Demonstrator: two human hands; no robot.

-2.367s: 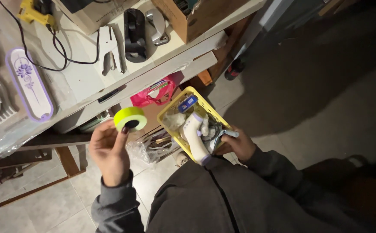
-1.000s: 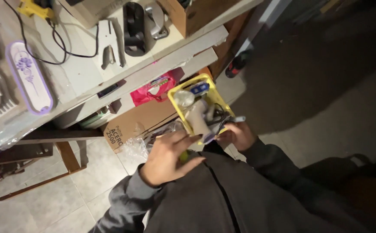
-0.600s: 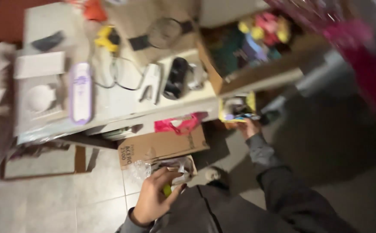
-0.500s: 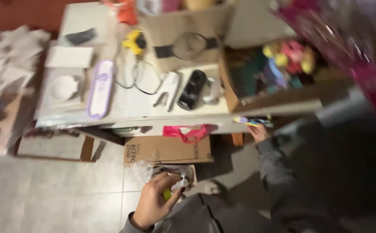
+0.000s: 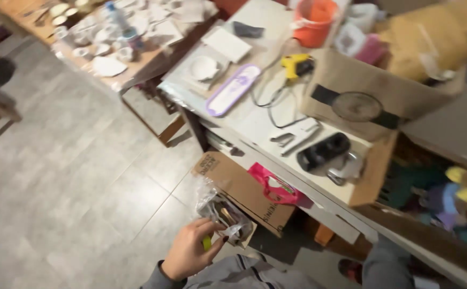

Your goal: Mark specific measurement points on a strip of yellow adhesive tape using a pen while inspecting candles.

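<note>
Grey floor (image 5: 73, 176); left hand (image 5: 190, 251) pinches tape roll (image 5: 206, 243) (seemingly); right hand hidden.

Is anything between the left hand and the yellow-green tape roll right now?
Nothing visible. The left hand is closed directly around the yellow-green tape roll, only a sliver of which shows between the fingers. A clear plastic bag sits just beyond the fingertips, beside a cardboard box. The right hand is out of view.

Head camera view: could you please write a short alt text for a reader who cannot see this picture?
A person's left hand holds a bit of yellow-green tape low over a grey tiled floor, beside a clear plastic bag and a cardboard box. Above them a cluttered white table carries a yellow tool and a black tape dispenser. The right hand is out of view.
</note>
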